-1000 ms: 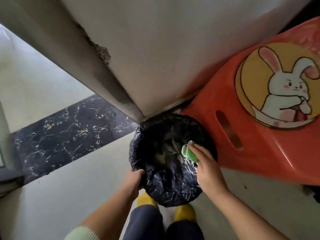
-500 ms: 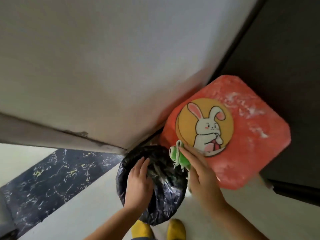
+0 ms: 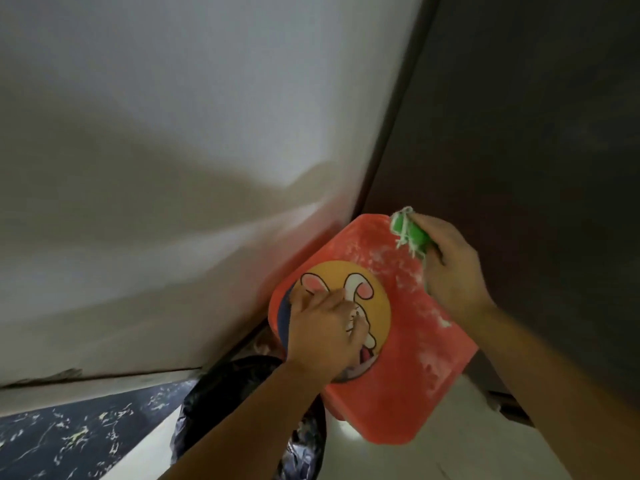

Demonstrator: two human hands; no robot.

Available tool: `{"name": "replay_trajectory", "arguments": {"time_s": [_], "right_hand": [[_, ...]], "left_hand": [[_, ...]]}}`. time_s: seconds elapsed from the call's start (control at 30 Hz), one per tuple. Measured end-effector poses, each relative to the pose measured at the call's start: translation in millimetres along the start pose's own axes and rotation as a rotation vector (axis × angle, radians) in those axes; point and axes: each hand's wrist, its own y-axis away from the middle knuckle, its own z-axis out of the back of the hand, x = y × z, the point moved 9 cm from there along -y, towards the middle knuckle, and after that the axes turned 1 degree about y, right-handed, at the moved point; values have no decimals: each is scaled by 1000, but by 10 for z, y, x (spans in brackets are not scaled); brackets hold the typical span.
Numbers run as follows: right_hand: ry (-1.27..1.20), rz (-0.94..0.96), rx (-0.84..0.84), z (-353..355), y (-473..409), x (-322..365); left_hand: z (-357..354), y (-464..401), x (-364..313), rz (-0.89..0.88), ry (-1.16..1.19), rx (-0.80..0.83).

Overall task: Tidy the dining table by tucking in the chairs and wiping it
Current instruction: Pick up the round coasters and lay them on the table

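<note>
An orange plastic stool [image 3: 398, 386] stands against the white wall, with a round yellow rabbit picture [image 3: 375, 303] on its seat and white smears across the top. My left hand [image 3: 322, 330] lies flat on the rabbit picture, fingers spread. My right hand [image 3: 450, 268] is over the stool's far right corner, closed around a green scrubbing sponge [image 3: 410, 233] with white threads hanging from it. The dining table and its chairs are out of view.
A bin lined with a black bag [image 3: 242, 410] sits on the floor just left of the stool, under my left forearm. White wall [image 3: 173, 150] fills the left; a dark panel [image 3: 536, 133] fills the right. Dark marble floor strip [image 3: 69, 431] at bottom left.
My left hand left the black bin bag and came to rest on the rabbit picture. My right hand carried the green sponge up from the bin to the stool's far corner. The camera tilted upward.
</note>
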Motion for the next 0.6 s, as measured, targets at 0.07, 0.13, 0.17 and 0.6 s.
{"name": "replay_trajectory", "arguments": {"time_s": [0.07, 0.13, 0.17, 0.6], "right_hand": [[116, 49, 101, -245, -174, -78], [264, 39, 199, -519, -265, -226], [344, 29, 248, -650, -272, -305], [365, 10, 234, -614, -21, -191]], "left_hand": [[-288, 157, 117, -15, -151, 163], [-460, 297, 207, -20, -210, 227], [-494, 332, 227, -23, -222, 235], [-391, 297, 216, 48, -214, 270]]}}
